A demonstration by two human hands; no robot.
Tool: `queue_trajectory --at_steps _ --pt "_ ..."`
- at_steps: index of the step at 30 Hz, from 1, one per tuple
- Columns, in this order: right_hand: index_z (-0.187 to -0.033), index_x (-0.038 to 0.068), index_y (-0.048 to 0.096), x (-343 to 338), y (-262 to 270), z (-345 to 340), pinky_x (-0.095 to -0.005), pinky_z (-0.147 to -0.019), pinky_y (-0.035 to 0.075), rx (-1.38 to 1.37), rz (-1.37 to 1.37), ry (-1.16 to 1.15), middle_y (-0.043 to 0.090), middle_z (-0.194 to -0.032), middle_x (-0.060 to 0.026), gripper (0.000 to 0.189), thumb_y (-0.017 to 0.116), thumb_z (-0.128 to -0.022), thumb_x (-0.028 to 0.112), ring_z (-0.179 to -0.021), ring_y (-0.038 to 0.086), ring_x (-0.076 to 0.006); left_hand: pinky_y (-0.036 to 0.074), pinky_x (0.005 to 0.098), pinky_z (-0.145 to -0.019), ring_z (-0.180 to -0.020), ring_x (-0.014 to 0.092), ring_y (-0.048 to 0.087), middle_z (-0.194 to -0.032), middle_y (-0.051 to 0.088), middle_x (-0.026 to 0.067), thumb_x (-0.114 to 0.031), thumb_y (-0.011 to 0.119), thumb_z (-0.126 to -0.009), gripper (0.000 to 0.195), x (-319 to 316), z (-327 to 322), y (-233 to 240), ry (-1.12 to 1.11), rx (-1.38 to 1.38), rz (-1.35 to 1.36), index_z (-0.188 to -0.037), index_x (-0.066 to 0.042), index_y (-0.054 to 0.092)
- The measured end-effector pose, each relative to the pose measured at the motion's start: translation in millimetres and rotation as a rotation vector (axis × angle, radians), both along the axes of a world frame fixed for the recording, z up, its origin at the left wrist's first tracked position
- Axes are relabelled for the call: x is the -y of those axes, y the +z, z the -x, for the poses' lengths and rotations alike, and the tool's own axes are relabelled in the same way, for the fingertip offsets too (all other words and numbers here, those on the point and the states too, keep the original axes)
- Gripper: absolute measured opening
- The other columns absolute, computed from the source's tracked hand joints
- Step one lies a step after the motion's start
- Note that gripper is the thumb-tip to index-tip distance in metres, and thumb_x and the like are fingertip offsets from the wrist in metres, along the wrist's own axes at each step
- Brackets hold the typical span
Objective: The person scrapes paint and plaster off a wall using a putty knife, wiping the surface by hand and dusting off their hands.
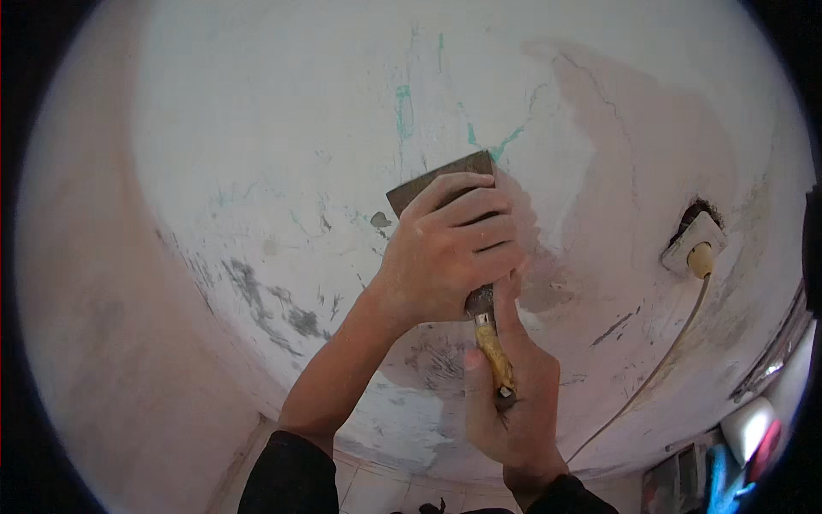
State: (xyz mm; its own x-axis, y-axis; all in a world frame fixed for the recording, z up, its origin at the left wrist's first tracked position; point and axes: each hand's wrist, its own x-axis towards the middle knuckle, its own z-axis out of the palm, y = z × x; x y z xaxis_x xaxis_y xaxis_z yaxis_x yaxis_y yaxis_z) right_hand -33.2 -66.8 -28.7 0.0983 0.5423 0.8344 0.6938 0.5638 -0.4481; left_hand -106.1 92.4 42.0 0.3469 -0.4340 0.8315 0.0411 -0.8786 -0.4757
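A wide-bladed scraper with a worn yellowish handle is against a white wall of patchy paint. My left hand lies across the blade, fingers curled over it and thumb hidden. Lower down, my right hand holds the handle, its thumb along the left side. The blade's top edge is tilted, its right corner higher, beside a turquoise streak of exposed paint. A small grey chipped spot shows left of the blade.
At right, a wall socket sits crooked by a broken hole, with a plug in it. Its cable runs down the wall behind my right wrist. Tiled floor and a white pillow-like object appear at the bottom. An adjoining wall stands left.
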Motion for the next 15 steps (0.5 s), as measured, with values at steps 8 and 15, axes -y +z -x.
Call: queue_trajectory --at_steps 8,15 --pt "-0.151 -0.01 0.042 5 16 40 -0.0268 -0.062 0.042 -0.239 0.08 -0.138 0.054 -0.073 -0.01 0.064 0.057 -0.091 0.006 -0.063 0.05 -0.0132 0.048 0.0421 -0.106 -0.103 0.018 0.066 -0.085 0.066 -0.0008 -0.019 0.076 -0.07 0.013 -2 9 11 -0.026 -0.048 0.026 -0.073 -0.013 0.065" --pt "-0.151 -0.009 0.042 5 8 58 -0.0256 -0.064 0.04 -0.317 0.094 -0.247 0.056 -0.077 -0.0064 0.063 0.058 -0.092 0.008 -0.071 0.048 -0.0097 0.052 0.0409 -0.098 -0.1 0.017 0.069 -0.082 0.067 -0.0014 -0.018 0.077 -0.072 0.017 -4 13 6 -0.135 -0.04 0.073 -0.067 -0.013 0.062"
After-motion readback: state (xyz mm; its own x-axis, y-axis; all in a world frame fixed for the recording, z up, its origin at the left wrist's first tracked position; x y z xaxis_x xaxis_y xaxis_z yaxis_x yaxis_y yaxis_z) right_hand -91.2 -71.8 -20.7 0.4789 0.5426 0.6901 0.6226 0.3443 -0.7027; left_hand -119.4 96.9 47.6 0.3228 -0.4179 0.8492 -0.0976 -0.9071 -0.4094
